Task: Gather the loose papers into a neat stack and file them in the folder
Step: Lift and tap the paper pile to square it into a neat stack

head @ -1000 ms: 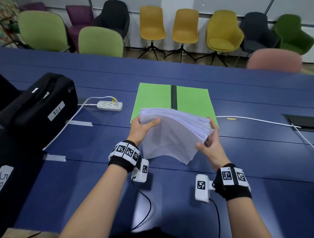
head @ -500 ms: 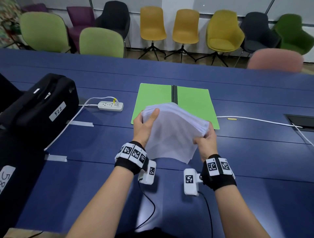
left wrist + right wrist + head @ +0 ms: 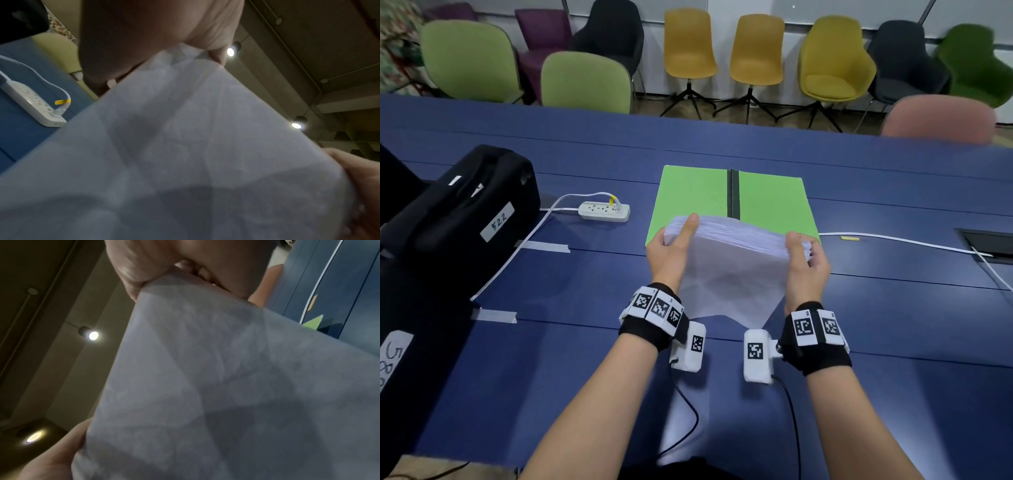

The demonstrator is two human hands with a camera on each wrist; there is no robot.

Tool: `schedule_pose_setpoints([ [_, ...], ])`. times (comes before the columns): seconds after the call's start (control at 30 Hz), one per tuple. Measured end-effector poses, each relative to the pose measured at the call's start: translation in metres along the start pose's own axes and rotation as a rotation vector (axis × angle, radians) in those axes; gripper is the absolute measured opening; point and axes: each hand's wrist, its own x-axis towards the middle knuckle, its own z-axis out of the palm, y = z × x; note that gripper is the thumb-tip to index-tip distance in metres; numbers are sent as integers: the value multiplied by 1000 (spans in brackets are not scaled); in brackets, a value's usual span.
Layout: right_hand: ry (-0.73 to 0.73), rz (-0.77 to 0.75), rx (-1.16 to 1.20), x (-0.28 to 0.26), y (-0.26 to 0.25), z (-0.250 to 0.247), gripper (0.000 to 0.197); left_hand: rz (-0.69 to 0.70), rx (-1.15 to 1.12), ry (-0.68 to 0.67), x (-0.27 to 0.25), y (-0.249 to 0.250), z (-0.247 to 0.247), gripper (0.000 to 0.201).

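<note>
A thick stack of white papers (image 3: 732, 270) stands nearly upright above the blue table, just in front of the open green folder (image 3: 695, 195). My left hand (image 3: 671, 246) grips the stack's left side, thumb on the near face. My right hand (image 3: 804, 260) grips its right side the same way. The stack's top edges look roughly level; its lower edge hangs uneven near my wrists. In both wrist views the paper (image 3: 185, 154) (image 3: 236, 386) fills most of the picture. The folder lies flat with a black spine down its middle.
A black bag (image 3: 462, 219) sits on the table at the left, with a white power strip (image 3: 604, 210) and its cable beside it. A white cable (image 3: 900, 241) runs rightwards to a table hatch (image 3: 989, 241). Chairs line the far side.
Both hands have drawn closer together and tilted the stack from a fanned slant to nearly upright, squaring its top edges. The stack has moved slightly nearer me.
</note>
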Motion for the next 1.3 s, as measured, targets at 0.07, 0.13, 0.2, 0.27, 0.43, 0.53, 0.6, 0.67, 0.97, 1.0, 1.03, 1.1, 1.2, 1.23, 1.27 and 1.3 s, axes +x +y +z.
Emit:
schedule_pose_setpoints([
  [0.07,15,-3,-24,2,0,-3,15,-13,10,-60,1,1,-2,48],
  [0.13,-20,-9,-24,4,-2,-4,20,5,27,-139,-3,4,-4,28],
  [0.2,-94,-57,-69,3,-4,-5,20,-4,36,-159,-1,4,-7,25],
  [0.27,-127,-65,-89,2,-4,-7,11,-22,38,-163,0,6,-8,15],
  [0.43,-420,36,-109,5,3,-25,63,-62,76,-224,-2,12,-8,25],
  [0.53,-592,103,-129,6,11,-34,74,-167,76,-231,-5,18,-6,61],
  [0.6,-534,118,-164,2,10,-30,33,-197,108,-203,-8,21,-4,63],
  [0.67,-419,111,-209,-1,5,-23,8,-162,131,-212,-10,22,-1,49],
  [0.97,-448,42,-71,-3,-8,-34,9,45,182,-271,-23,26,-8,34],
  [1.0,-468,92,-100,-4,-2,-36,14,2,208,-281,-25,23,-12,34],
  [1.03,-486,146,-148,-5,4,-38,19,-28,240,-282,-24,19,-15,32],
  [1.1,-500,193,-239,-5,15,-40,19,11,314,-276,-20,17,-20,29],
  [1.2,-415,186,-328,-1,18,-36,22,377,668,-198,-14,27,-21,28],
  [1.23,-401,171,-364,0,17,-34,33,529,820,-226,-14,34,-21,38],
  [1.27,-426,129,-407,-1,13,-29,35,649,970,-320,-17,43,-18,48],
  [1.3,-472,63,-458,-3,7,-22,30,708,1123,-448,-20,51,-14,56],
])
